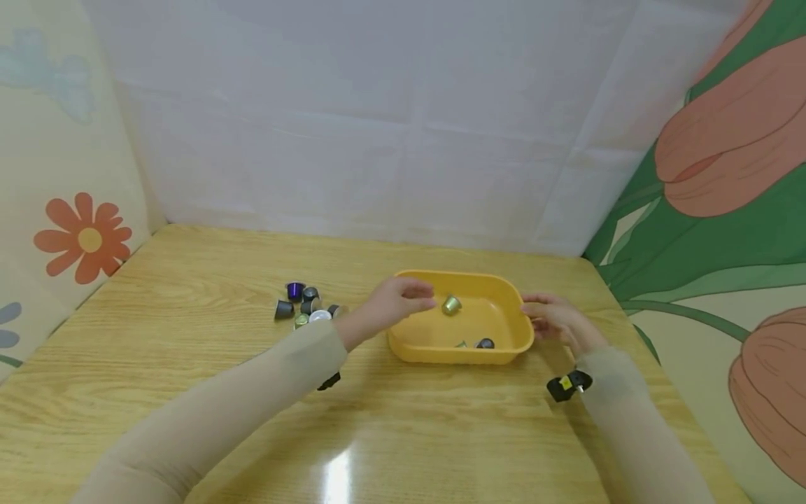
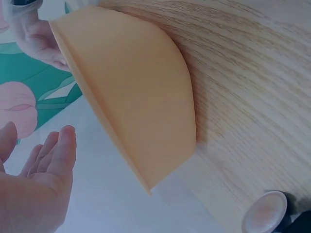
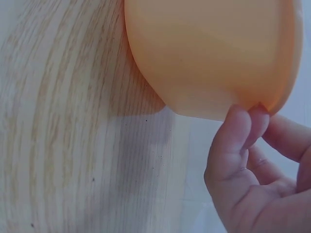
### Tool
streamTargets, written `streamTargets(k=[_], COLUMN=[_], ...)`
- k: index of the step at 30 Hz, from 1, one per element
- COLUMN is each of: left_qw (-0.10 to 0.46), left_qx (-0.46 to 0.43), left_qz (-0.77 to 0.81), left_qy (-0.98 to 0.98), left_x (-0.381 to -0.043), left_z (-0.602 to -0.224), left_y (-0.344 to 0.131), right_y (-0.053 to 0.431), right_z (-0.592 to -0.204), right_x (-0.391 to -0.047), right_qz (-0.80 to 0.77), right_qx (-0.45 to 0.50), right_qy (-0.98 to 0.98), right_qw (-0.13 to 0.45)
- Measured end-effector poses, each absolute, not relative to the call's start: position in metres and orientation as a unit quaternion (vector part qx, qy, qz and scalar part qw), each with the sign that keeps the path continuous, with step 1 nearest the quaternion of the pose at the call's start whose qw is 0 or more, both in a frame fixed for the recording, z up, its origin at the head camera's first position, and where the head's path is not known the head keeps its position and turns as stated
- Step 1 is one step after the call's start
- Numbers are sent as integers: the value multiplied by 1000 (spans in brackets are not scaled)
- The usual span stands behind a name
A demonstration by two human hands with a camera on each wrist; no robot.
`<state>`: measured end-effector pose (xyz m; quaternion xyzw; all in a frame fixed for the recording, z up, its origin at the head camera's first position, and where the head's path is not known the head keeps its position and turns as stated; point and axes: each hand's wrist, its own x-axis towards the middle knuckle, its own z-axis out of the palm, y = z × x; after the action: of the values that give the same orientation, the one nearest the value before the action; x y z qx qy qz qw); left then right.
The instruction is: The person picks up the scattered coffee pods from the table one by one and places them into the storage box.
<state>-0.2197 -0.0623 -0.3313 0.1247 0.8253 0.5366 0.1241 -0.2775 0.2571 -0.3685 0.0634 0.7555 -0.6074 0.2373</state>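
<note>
A yellow plastic basin [image 1: 462, 355] stands on the table with a few coffee capsules inside. Among them are a gold capsule [image 1: 451, 304] toward the back and a dark capsule [image 1: 485, 344] by the near wall, partly hidden. Over the basin's left side is my left hand [image 1: 403, 297], thumb and fingers apart and nothing between them; the left wrist view shows the same gap. At the right end my right hand [image 1: 557, 322] pinches the basin's rim, thumb at the edge and fingers against the outer wall [image 3: 209, 58].
Left of the basin lies a loose group of coffee capsules, among them a purple capsule [image 1: 295, 291], a black capsule [image 1: 284, 309] and a white-topped capsule [image 1: 320, 316]. My left forearm passes close in front of them. A white sheet [image 1: 378, 140] hangs behind the wooden table [image 1: 441, 434].
</note>
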Motion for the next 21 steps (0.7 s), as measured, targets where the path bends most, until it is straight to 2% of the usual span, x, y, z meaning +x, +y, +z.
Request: streamTargets(k=[21], left_qw=[115], left_qx=[113], left_qz=[545], left_qy=[823], left_x=[-213], left_z=[-335], left_y=[-92], right_y=[257], right_z=[-369], right_x=[-278], right_qz=[-609], right_qx=[68], right_qy=[754], right_qw=[236])
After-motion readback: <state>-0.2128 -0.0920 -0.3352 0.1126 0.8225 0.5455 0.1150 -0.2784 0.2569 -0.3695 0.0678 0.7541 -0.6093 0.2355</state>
